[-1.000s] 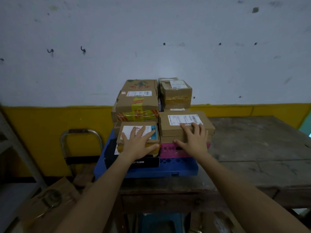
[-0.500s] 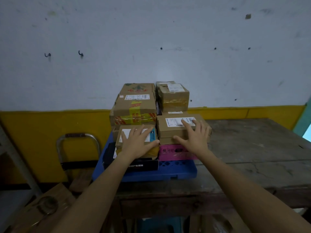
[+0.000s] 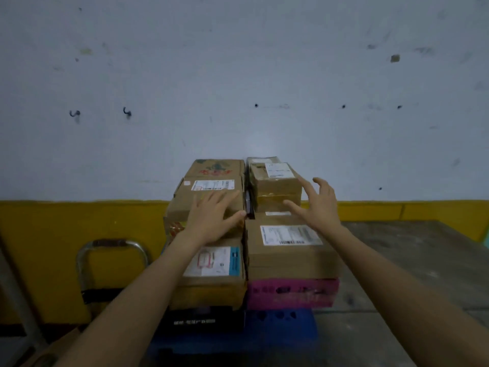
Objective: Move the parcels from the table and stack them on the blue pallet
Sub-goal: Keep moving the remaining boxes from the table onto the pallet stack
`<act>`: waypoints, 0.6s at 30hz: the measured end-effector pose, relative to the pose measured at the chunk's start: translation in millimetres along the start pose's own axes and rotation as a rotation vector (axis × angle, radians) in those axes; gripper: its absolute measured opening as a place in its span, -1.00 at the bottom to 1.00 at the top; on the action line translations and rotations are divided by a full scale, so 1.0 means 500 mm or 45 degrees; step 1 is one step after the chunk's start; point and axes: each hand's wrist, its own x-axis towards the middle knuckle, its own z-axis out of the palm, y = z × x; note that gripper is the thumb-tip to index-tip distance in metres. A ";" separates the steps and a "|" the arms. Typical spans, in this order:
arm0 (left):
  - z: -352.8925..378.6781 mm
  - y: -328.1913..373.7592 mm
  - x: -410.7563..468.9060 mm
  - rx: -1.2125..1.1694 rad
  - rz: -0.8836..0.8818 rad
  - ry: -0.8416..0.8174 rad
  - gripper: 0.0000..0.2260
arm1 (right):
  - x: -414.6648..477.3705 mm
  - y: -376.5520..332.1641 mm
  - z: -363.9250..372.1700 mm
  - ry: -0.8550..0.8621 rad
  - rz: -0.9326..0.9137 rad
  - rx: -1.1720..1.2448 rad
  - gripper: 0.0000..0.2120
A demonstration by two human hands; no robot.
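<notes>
Several cardboard parcels are stacked on the blue pallet [image 3: 280,327] at the left end of the wooden table [image 3: 412,274]. My left hand [image 3: 211,218] lies flat with spread fingers on the large taped box [image 3: 206,197] at the back left. My right hand [image 3: 315,205] hovers open, fingers spread, beside the small brown box [image 3: 275,186] at the back right, above the labelled front box [image 3: 288,247]. That front box sits on a pink box [image 3: 291,294]. A smaller labelled parcel [image 3: 214,271] rests on a black box [image 3: 201,320] at the front left.
A white wall with a yellow band stands right behind the stack. A metal chair frame [image 3: 111,260] and a cardboard piece [image 3: 53,350] are on the floor to the left. The table's worn top stretches to the right.
Both hands lifted off the front parcels and moved back and up: the left onto the large rear box, the right toward the small rear box. The camera came closer.
</notes>
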 end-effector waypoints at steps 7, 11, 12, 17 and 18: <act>0.030 -0.013 0.132 -0.073 -0.144 -0.101 -0.43 | 0.155 0.043 0.079 -0.173 -0.070 0.089 -0.26; 0.053 -0.022 0.185 -0.106 -0.179 -0.171 -0.42 | 0.204 0.063 0.120 -0.270 -0.161 0.099 -0.25; 0.057 -0.027 0.197 -0.098 -0.194 -0.204 -0.42 | 0.214 0.067 0.127 -0.297 -0.167 0.113 -0.26; 0.074 -0.056 0.247 -0.150 -0.304 -0.458 -0.40 | 0.242 0.068 0.157 -0.373 -0.160 0.069 -0.30; 0.077 -0.060 0.253 -0.179 -0.341 -0.505 -0.38 | 0.242 0.066 0.162 -0.361 -0.162 0.047 -0.31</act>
